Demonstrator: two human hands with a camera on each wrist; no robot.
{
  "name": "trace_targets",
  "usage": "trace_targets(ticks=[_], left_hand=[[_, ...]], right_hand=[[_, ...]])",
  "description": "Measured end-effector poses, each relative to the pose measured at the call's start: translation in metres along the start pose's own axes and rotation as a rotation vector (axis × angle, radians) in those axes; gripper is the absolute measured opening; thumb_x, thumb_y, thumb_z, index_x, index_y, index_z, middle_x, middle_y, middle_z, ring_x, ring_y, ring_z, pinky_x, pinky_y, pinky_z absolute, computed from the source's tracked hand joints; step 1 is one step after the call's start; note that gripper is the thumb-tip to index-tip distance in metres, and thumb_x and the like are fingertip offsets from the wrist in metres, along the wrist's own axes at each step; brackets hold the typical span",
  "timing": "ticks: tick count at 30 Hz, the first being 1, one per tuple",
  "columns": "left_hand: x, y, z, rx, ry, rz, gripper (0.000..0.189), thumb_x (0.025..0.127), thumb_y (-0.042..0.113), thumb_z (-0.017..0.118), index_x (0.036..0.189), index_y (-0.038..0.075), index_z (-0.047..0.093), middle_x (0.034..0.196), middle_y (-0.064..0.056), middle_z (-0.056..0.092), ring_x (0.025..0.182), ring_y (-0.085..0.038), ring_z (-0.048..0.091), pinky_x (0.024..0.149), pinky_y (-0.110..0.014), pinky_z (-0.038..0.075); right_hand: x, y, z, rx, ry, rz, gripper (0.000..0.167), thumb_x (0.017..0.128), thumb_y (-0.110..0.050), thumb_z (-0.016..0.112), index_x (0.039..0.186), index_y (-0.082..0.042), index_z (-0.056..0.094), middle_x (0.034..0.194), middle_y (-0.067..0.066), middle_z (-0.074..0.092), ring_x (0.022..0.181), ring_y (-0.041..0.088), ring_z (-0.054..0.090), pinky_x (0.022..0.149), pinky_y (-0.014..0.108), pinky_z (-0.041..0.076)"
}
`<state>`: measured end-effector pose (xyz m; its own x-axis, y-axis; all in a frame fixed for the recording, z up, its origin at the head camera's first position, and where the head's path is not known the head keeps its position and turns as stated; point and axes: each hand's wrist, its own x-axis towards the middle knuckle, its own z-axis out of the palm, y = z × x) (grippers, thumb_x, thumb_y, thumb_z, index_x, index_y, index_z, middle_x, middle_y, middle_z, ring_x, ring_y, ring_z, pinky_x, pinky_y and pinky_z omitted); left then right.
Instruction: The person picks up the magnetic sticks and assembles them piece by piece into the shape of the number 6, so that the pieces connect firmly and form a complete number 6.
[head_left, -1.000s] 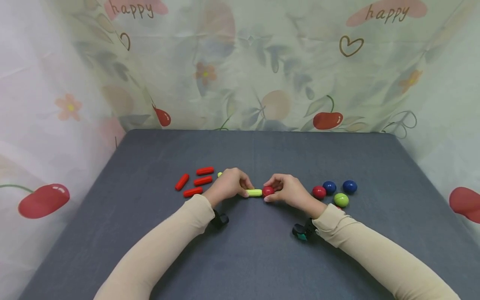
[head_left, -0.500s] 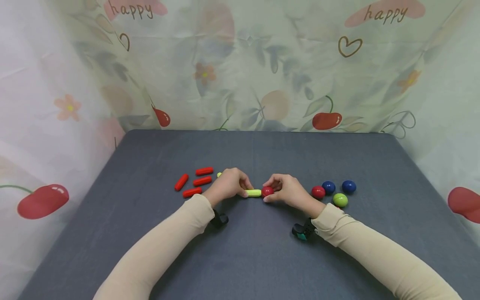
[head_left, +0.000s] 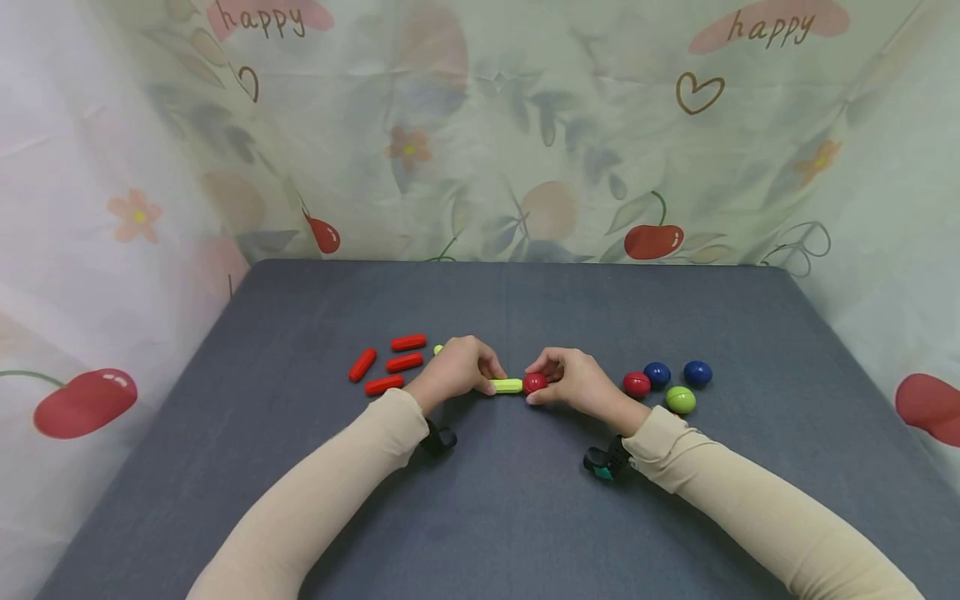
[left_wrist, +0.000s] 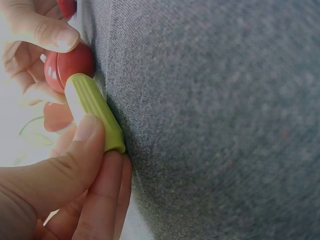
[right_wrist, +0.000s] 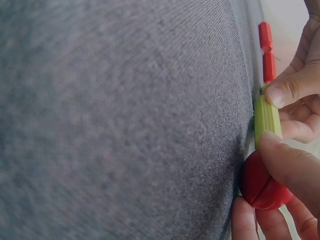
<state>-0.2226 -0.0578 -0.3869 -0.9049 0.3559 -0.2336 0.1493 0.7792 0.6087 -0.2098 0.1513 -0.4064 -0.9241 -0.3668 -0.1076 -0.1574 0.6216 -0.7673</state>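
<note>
My left hand (head_left: 461,367) pinches a yellow-green ribbed rod (head_left: 507,386) near its left end, between thumb and fingers. In the left wrist view the far end of this rod (left_wrist: 90,102) meets a glossy red ball (left_wrist: 75,65) with a seam line across it. Thumb and fingers of my right hand (head_left: 577,379) hold that red ball (head_left: 535,383) from its right side. Seen from the right wrist, rod (right_wrist: 267,120) and ball (right_wrist: 262,182) stand end to end, low over the grey cloth, and the right thumb lies close to where they meet.
Several red rods (head_left: 405,362) lie left of my left hand, with a yellow-green piece (head_left: 439,349) partly hidden behind it. Right of my right hand are a red ball (head_left: 637,384), two blue balls (head_left: 698,373) and a green ball (head_left: 681,400). A printed curtain (head_left: 487,125) hangs behind the grey table (head_left: 510,517).
</note>
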Motion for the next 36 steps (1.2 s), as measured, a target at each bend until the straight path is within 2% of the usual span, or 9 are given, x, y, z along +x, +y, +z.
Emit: trace_targets(ticks=[17,26,30,36], left_hand=[[0.000,-0.001,-0.001,0.008,0.004,0.001,0.015,0.076,0.009,0.082,0.089,0.015,0.078,0.082,0.002,0.071,0.075,-0.014,0.058,0.070,-0.025,0.051],[0.001,-0.004,-0.003,0.005,-0.009,-0.002,0.016,0.075,0.010,0.082,0.089,0.016,0.078,0.082,0.003,0.072,0.075,-0.012,0.059,0.070,-0.024,0.050],[0.003,-0.004,-0.003,0.001,-0.017,-0.004,0.016,0.075,0.010,0.082,0.089,0.016,0.078,0.083,0.003,0.072,0.075,-0.012,0.060,0.070,-0.024,0.050],[0.004,-0.003,-0.002,0.003,-0.020,0.000,0.015,0.075,0.010,0.082,0.089,0.016,0.078,0.083,0.003,0.073,0.075,-0.012,0.059,0.068,-0.024,0.050]], right_hand=[[-0.001,-0.002,0.000,0.009,-0.001,0.000,0.032,0.074,-0.015,0.085,0.102,-0.009,0.069,0.099,0.007,0.070,0.084,0.016,0.063,0.075,0.031,0.054],[-0.002,-0.002,0.002,0.024,-0.005,-0.001,0.033,0.075,-0.014,0.084,0.103,-0.011,0.066,0.101,0.007,0.068,0.084,0.016,0.063,0.072,0.029,0.052],[-0.004,-0.003,0.003,0.035,-0.035,0.017,0.043,0.075,-0.013,0.084,0.112,-0.011,0.062,0.109,0.010,0.067,0.091,0.018,0.065,0.077,0.032,0.054],[-0.014,-0.012,-0.005,0.004,-0.085,-0.008,0.064,0.077,-0.015,0.083,0.132,-0.007,0.052,0.129,0.017,0.057,0.117,0.031,0.059,0.095,0.043,0.050]])
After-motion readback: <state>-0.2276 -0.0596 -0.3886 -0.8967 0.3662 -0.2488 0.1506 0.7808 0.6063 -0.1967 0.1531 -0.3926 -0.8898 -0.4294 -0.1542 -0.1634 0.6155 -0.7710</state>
